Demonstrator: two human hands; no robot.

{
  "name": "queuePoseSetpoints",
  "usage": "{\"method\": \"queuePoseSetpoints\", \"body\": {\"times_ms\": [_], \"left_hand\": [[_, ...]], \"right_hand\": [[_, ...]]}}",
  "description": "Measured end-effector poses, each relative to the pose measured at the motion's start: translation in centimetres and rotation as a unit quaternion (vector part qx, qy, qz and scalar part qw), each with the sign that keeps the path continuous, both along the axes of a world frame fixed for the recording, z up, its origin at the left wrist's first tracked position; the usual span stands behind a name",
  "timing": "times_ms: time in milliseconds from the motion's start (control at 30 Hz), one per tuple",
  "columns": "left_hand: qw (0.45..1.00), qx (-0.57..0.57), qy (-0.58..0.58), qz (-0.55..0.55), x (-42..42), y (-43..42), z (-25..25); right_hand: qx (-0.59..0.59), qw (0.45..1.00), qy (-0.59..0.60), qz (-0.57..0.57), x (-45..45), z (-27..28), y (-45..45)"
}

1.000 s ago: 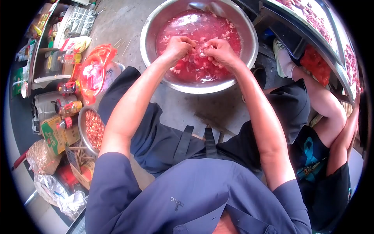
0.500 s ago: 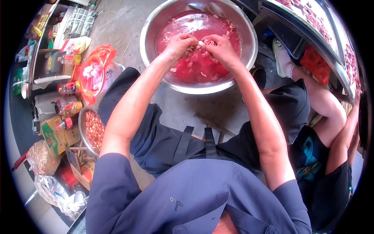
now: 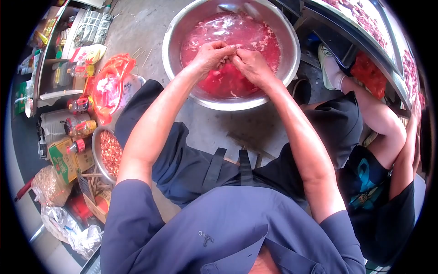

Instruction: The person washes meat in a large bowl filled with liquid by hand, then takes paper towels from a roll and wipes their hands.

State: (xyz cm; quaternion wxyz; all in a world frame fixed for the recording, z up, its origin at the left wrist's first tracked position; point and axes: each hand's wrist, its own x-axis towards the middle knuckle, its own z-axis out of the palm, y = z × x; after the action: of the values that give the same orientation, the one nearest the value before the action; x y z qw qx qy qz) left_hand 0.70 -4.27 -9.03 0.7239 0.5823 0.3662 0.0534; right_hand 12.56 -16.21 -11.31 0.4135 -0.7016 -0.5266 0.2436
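Grey, stained concrete floor [image 3: 137, 36].

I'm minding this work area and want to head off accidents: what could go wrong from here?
Something small could slip from the left hand or right hand and be hard to find in the cloudy red liquid.

A knock to the wide basin might slop liquid onto the floor.

The left leg might bump the bowl of red pieces, though its distance is unclear.

Basin wall [image 3: 290, 50] rings open room over liquid [image 3: 223, 84].
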Motion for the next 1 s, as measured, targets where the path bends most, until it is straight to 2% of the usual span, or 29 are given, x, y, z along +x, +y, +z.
{"method": "queuePoseSetpoints", "body": {"times_ms": [100,167,400,500,567,600,667,700,767,800,867,900,967,1000], "left_hand": [[1.000,0.002,-0.005,-0.006,0.0,0.0,0.0],[0.998,-0.061,-0.014,0.023,0.0,0.1,0.0],[0.986,-0.149,-0.058,0.049,0.1,0.1,-1.1],[0.980,-0.174,-0.074,0.054,0.1,-0.1,-0.6],[0.970,-0.216,-0.097,0.049,-0.1,0.1,-0.5],[0.970,-0.216,-0.097,0.049,-0.2,0.3,-0.6],[0.955,-0.248,-0.162,0.016,-0.4,0.8,-1.0],[0.955,-0.248,-0.162,0.016,-0.4,0.7,-0.8],[0.948,-0.252,-0.196,0.010,-0.5,0.6,-0.5],[0.948,-0.251,-0.196,0.010,-0.5,0.3,0.1],[0.942,-0.260,-0.210,0.015,-0.4,-0.2,1.2],[0.943,-0.260,-0.209,0.015,-0.5,-0.1,0.9],[0.948,-0.247,-0.199,0.022,-0.5,0.2,0.5],[0.948,-0.247,-0.200,0.023,-0.4,0.3,0.3]], "right_hand": [[-0.032,0.999,0.000,0.010,-0.1,0.1,0.0],[-0.056,0.998,0.000,-0.005,-0.3,0.3,-0.1],[-0.031,0.998,-0.040,-0.023,-0.1,-0.1,0.1],[-0.025,0.999,0.006,-0.048,0.0,-0.2,0.1],[0.030,0.995,0.093,-0.035,0.1,-0.1,0.1],[0.031,0.995,0.093,-0.036,0.0,0.3,0.1],[-0.014,0.958,0.280,-0.056,-0.2,1.0,0.1],[-0.014,0.958,0.280,-0.056,-0.3,1.0,0.3],[-0.037,0.903,0.406,-0.137,-0.5,1.1,0.5],[-0.036,0.903,0.406,-0.137,0.0,0.8,0.4],[-0.031,0.850,0.491,-0.189,1.2,0.1,0.1],[-0.031,0.850,0.491,-0.189,1.1,0.6,0.1],[-0.032,0.893,0.411,-0.184,0.9,1.7,0.2],[-0.015,0.899,0.408,-0.158,0.7,1.4,0.3]]}}
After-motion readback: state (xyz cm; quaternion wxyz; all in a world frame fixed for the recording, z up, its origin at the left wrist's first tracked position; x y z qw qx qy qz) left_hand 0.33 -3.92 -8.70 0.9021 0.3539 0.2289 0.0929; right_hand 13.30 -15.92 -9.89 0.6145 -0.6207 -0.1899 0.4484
